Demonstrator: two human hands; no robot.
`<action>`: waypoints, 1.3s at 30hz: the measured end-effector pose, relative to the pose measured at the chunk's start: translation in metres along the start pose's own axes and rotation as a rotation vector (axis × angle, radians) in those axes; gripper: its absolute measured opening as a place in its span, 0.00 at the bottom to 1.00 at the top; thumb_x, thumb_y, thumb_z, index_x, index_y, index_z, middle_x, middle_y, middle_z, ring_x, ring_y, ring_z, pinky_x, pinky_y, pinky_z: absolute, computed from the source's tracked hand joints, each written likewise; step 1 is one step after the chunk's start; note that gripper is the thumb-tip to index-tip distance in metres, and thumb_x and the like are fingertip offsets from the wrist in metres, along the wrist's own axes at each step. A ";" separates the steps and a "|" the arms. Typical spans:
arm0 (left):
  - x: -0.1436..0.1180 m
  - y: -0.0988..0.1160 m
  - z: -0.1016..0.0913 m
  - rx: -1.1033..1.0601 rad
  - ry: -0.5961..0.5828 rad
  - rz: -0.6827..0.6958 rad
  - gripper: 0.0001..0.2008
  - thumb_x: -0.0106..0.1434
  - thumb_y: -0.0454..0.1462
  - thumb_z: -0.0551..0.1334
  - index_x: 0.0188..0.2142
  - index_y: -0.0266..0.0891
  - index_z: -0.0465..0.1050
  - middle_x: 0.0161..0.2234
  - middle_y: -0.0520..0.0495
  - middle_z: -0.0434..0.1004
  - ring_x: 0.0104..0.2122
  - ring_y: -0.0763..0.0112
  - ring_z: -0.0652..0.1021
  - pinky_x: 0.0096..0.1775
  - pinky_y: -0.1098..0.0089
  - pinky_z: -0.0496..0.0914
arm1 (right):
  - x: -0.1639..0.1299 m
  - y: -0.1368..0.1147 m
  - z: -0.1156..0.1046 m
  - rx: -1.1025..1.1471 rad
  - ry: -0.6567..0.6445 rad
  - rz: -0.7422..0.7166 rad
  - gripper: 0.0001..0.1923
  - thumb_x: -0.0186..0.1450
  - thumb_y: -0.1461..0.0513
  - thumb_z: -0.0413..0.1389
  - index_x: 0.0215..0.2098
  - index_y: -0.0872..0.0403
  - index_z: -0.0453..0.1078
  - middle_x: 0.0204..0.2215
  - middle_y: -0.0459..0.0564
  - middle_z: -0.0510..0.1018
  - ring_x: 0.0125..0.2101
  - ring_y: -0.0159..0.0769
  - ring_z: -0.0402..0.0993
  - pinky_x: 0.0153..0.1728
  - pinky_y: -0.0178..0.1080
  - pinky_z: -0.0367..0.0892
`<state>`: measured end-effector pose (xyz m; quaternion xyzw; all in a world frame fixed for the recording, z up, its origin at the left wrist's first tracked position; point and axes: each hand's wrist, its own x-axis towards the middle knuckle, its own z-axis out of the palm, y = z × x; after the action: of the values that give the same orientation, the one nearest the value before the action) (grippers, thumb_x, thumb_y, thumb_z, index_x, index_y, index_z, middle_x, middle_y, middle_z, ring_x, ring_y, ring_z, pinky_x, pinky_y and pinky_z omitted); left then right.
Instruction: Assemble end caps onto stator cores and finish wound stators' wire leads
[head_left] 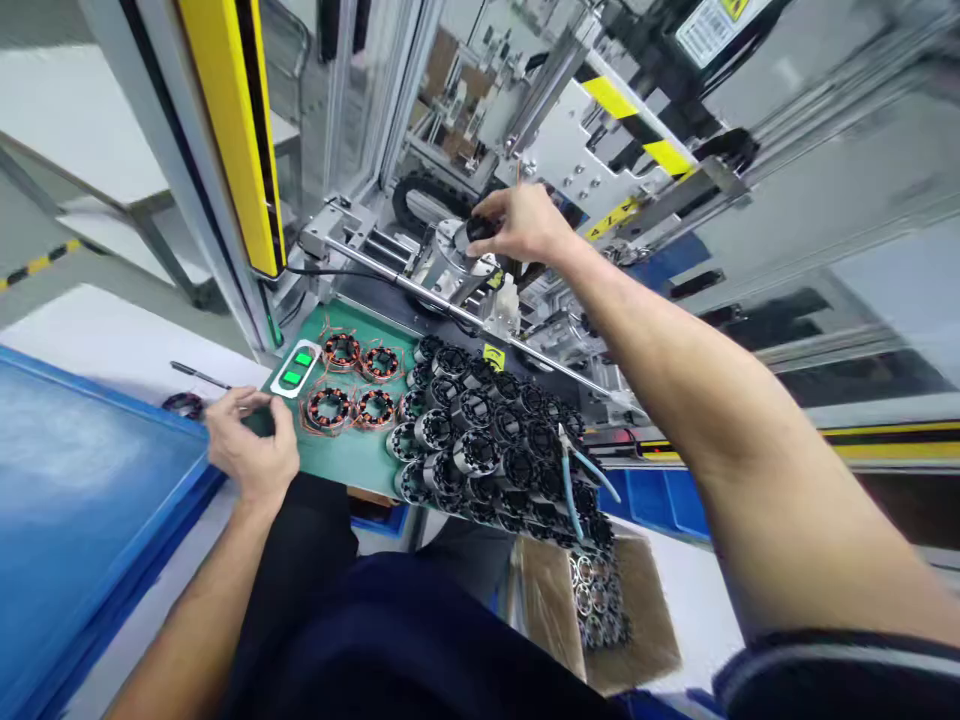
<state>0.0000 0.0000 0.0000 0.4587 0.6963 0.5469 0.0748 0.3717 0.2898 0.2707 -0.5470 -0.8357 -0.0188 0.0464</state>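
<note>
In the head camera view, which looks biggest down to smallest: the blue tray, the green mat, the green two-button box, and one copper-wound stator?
1. Blue tray, though nearness to the camera enlarges it.
2. Green mat.
3. Two-button box and a copper-wound stator look alike; I won't rank them.

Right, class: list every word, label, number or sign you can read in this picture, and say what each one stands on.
No text here can be read.
White label on the machine top: print too small.
Yellow sticker at the machine base: mark blurred.
Yellow strip near the right hand: dark marks, unreadable.
Green buttons near the left hand: no lettering visible.
</note>
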 end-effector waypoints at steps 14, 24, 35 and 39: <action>0.002 0.002 -0.002 0.015 -0.043 0.018 0.28 0.68 0.39 0.70 0.64 0.35 0.70 0.40 0.42 0.86 0.41 0.53 0.87 0.57 0.52 0.81 | 0.049 0.040 0.004 -0.016 -0.190 -0.197 0.36 0.54 0.38 0.86 0.54 0.44 0.92 0.40 0.46 0.94 0.43 0.51 0.93 0.55 0.52 0.87; 0.002 0.001 -0.003 0.017 -0.032 0.035 0.24 0.67 0.38 0.70 0.61 0.37 0.72 0.38 0.45 0.85 0.37 0.56 0.86 0.55 0.55 0.81 | 0.069 -0.020 -0.009 0.339 -0.078 -0.126 0.43 0.80 0.26 0.51 0.70 0.47 0.80 0.65 0.50 0.86 0.69 0.57 0.81 0.78 0.70 0.69; -0.001 -0.015 0.001 -0.005 -0.016 -0.025 0.25 0.63 0.38 0.72 0.58 0.38 0.72 0.37 0.47 0.81 0.36 0.57 0.85 0.54 0.54 0.84 | 0.083 -0.025 0.082 0.466 -0.018 0.015 0.52 0.82 0.27 0.34 0.71 0.53 0.80 0.77 0.53 0.79 0.80 0.58 0.71 0.86 0.65 0.56; 0.002 -0.010 -0.001 -0.025 -0.019 -0.008 0.25 0.63 0.40 0.71 0.58 0.39 0.72 0.39 0.47 0.78 0.37 0.57 0.83 0.56 0.51 0.84 | 0.071 -0.045 0.071 0.466 -0.018 0.101 0.50 0.81 0.25 0.47 0.65 0.59 0.83 0.72 0.58 0.84 0.77 0.59 0.74 0.84 0.66 0.59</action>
<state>-0.0071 0.0011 -0.0077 0.4602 0.6905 0.5509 0.0890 0.2986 0.3425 0.2081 -0.5629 -0.7893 0.1818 0.1646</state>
